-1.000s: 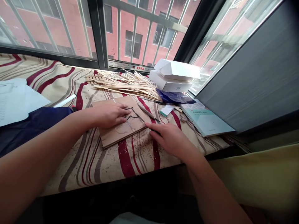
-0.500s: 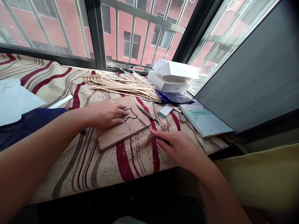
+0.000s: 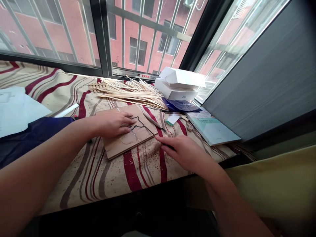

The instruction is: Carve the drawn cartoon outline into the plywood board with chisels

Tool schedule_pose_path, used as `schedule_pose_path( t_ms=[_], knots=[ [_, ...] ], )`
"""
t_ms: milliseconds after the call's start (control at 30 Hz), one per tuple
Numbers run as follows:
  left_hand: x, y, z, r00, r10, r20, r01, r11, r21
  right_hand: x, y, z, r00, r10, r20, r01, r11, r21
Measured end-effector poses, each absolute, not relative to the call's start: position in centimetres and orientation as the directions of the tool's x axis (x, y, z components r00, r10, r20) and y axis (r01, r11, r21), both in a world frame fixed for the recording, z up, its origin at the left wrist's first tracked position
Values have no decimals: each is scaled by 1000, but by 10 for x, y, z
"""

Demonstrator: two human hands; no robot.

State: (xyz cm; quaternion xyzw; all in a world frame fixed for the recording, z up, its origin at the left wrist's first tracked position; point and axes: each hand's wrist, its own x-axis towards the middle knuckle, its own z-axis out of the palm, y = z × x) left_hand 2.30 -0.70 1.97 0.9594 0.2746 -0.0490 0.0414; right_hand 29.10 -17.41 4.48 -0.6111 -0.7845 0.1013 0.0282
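My left hand (image 3: 116, 123) lies flat on a wooden board (image 3: 128, 144), fingers stretched out over its upper left part. Dark carved or drawn lines and fainter pencil curves mark the board's face. At the board's right edge, my right hand (image 3: 181, 148) is closed round a carving tool, its thin dark shaft (image 3: 150, 130) pointing up and left across the board toward the dark outline. The handle is mostly hidden in my fingers. A second carving tool (image 3: 154, 121) with a light handle lies just beyond the board's upper right side.
Wood shavings litter the striped cloth (image 3: 133, 174). Behind the board lies a heap of thin wooden sticks (image 3: 133, 92), beside a white box (image 3: 180, 85) and dark blue plastic (image 3: 181, 105). A book (image 3: 213, 128) is at right; paper (image 3: 19, 112) and dark fabric (image 3: 37, 135) at left.
My right hand has shifted slightly left, closer to the board's edge, with the carving tool. My left hand stays on the board. The whole view has tilted a little.
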Motion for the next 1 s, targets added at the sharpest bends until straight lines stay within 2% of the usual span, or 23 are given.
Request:
schedule_pose_path(
  t_ms=[67, 200, 300, 500, 600, 800, 933, 1000],
  knots=[
    [24, -9, 21, 840, 526, -131, 536, -843, 51, 298, -184, 42, -266, 964, -27, 948, 256, -190],
    [25, -9, 20, 816, 561, -138, 571, -820, 41, 309, -203, 27, -257, 911, 324, 909, 342, -241],
    [24, -8, 18, 821, 558, -123, 567, -822, 51, 309, -205, 15, -204, 885, 417, 916, 324, -238],
    [22, -8, 15, 833, 545, -97, 551, -833, 53, 306, -194, 0, -258, 868, 424, 884, 389, -258],
    [23, -10, 16, 816, 565, -122, 573, -818, 44, 304, -194, -4, -272, 853, 445, 886, 402, -230],
    [25, -11, 15, 818, 567, -94, 573, -816, 70, 298, -196, 1, -367, 828, 423, 904, 425, -46],
    [24, -10, 14, 814, 574, -93, 581, -808, 99, 296, -191, 10, -417, 852, 317, 909, 399, 121],
    [24, -10, 14, 812, 573, -108, 583, -803, 123, 296, -191, 14, -427, 870, 248, 904, 398, 159]
  ],
)
